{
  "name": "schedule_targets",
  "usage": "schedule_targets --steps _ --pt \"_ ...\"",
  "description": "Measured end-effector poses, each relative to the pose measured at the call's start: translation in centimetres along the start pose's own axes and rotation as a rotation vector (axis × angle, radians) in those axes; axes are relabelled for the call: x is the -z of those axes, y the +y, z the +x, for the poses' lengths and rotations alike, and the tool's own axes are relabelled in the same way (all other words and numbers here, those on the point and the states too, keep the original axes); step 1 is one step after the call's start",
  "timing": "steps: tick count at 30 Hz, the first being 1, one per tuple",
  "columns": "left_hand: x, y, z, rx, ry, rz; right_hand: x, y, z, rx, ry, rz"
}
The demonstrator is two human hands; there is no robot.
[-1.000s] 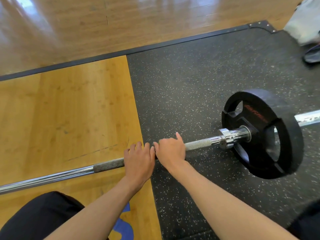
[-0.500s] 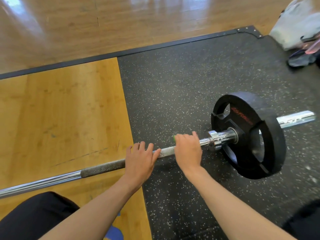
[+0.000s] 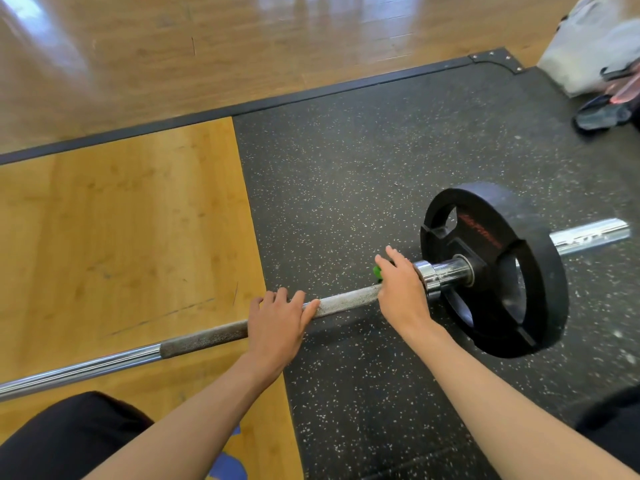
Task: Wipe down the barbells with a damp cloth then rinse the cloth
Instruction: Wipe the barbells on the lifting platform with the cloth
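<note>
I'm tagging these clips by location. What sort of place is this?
Most likely a gym's weightlifting area: a barbell loaded with a black weight plate lies across a lifting platform of speckled rubber matting and a wood panel, with polished wooden flooring beyond.

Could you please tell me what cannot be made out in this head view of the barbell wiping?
Head view:
- cloth: only a green scrap shows; the right hand hides the rest.
- barbell: its left end is cut off by the frame edge.
- weight plate lettering: too blurred to read.
- pale bundle at top right: cut off by the edge, blurred.
</note>
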State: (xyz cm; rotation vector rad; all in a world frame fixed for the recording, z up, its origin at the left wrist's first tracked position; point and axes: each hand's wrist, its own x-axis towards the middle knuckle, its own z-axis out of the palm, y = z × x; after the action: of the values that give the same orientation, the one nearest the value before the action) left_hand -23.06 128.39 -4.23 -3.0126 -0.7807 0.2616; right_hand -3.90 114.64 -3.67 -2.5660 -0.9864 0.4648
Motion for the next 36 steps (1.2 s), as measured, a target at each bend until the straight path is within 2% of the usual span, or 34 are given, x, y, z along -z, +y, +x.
schedule_targets --steps 5,7,10,12,15,18,24,27,29,32,34,36 --pt "-0.5 0.3 0.0 -0.004 0.084 -0.023 -0.8 1.0 -1.1 0.119 0.117 -0.061" --pt "-0.7 0.3 0.0 -0.017 0.110 -0.018 -0.1 0.2 -0.6 0.057 0.129 -0.052" --pt "-0.7 0.3 0.0 -0.028 0.125 -0.020 0.5 -1.8 0.8 -0.069 0.022 -0.091" --pt "-0.7 0.2 0.3 -0.027 0.126 -0.028 -0.5 -2.8 0.0 0.027 0.005 -0.078" --pt "-0.8 0.1 0.5 -0.017 0.097 -0.010 -1.6 -1.7 -2.8 0.254 0.101 -0.078" --pt "-1.3 0.2 0.6 0.023 0.131 -0.032 -0.5 0.3 -2.7 0.208 0.163 -0.191" --pt "-1.5 0.1 0.5 0.015 0.153 -0.047 2.3 -2.9 1.9 -0.128 -0.218 -0.261" --pt "-1.1 0.1 0.6 0.062 0.151 -0.042 0.6 -6.1 2.0 -0.059 -0.266 -0.194" --pt "-0.9 0.4 0.6 0.072 0.124 -0.035 -1.1 -7.5 -0.3 0.094 -0.197 -0.142" --pt "-0.8 0.3 0.5 0.061 0.120 -0.044 -2.4 -4.7 -3.3 0.349 0.045 -0.067" --pt "-0.8 0.2 0.5 0.013 0.126 -0.038 -2.4 -1.3 -3.5 0.381 0.152 -0.139" --pt "-0.9 0.3 0.4 -0.031 0.131 -0.053 -1.9 0.9 -2.9 0.298 0.208 -0.185"
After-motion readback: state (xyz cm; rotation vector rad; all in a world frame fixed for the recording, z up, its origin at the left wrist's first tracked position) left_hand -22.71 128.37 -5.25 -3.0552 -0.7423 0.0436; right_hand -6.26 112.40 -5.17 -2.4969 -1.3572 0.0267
